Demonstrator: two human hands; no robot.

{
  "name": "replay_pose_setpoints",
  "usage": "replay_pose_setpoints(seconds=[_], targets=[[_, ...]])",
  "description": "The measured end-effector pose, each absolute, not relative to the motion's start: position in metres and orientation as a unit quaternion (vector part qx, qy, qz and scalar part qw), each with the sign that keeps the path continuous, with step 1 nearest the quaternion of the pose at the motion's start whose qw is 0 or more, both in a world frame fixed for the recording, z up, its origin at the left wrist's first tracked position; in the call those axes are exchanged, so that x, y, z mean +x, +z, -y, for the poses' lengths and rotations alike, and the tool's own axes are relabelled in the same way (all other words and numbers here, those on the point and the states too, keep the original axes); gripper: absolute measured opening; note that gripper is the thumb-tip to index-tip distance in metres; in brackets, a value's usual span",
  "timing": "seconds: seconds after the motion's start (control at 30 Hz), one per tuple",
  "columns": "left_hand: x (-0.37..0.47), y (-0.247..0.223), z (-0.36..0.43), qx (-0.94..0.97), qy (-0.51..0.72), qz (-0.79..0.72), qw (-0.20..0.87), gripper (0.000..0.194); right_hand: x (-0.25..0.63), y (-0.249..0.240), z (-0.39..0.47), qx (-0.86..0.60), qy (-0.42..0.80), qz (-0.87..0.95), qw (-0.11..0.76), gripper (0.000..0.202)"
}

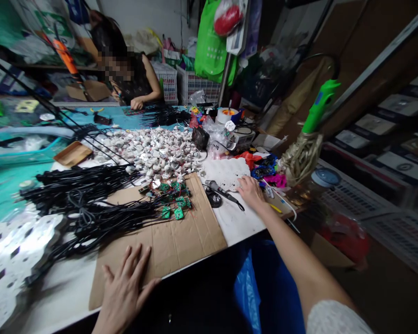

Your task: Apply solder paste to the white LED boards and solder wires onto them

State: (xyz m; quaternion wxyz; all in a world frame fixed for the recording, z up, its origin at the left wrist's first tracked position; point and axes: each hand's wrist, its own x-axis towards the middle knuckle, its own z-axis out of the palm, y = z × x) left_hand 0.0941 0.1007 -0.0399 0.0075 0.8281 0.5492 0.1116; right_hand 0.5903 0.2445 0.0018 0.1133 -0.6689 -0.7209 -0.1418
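My left hand point(125, 283) lies flat with spread fingers on the front edge of a cardboard sheet point(184, 241). My right hand point(251, 192) rests on the white tabletop, its fingertips at the edge of a speckled white sheet point(226, 171); the fingers look stretched out, with nothing visible in them. Left of that hand lies a soldering iron point(223, 191) with a dark handle, beside a small black coil point(214, 198). On the cardboard are several small green circuit boards point(179, 212) wired to bundles of black cables point(121, 215).
Behind the cardboard spreads a large heap of small white parts point(153, 148). A perforated white panel point(17, 264) stands at the left front. A blue bag point(271, 283) hangs below the table edge. Across the table sits another person point(139, 88), hands at work. A lidded jar point(320, 183) is at right.
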Motion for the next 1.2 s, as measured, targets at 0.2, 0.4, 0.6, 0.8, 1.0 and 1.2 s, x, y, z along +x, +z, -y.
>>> replay_pose_setpoints(seconds=[0.2, 0.4, 0.6, 0.8, 1.0, 1.2], targets=[[0.106, -0.041, -0.090, 0.805, 0.086, -0.587, -0.010, 0.061, 0.588, 0.004, -0.247, -0.677, -0.133, 0.717, 0.102, 0.027], [0.104, -0.039, -0.094, 0.811, 0.065, -0.581, -0.005, 0.064, 0.585, 0.017, -0.248, -0.687, -0.124, 0.713, 0.066, 0.020], [0.103, -0.039, -0.096, 0.811, 0.044, -0.584, -0.003, 0.063, 0.579, 0.023, -0.239, -0.696, -0.110, 0.708, 0.045, 0.010], [0.104, -0.042, -0.096, 0.812, 0.053, -0.581, -0.017, 0.062, 0.575, 0.020, -0.227, -0.706, -0.096, 0.701, 0.028, 0.011], [0.104, -0.043, -0.096, 0.812, 0.061, -0.580, -0.013, 0.061, 0.581, 0.033, -0.218, -0.693, -0.120, 0.709, 0.043, 0.010], [0.103, -0.043, -0.097, 0.812, 0.059, -0.581, -0.009, 0.061, 0.589, 0.053, -0.203, -0.687, -0.187, 0.699, 0.062, 0.017]])
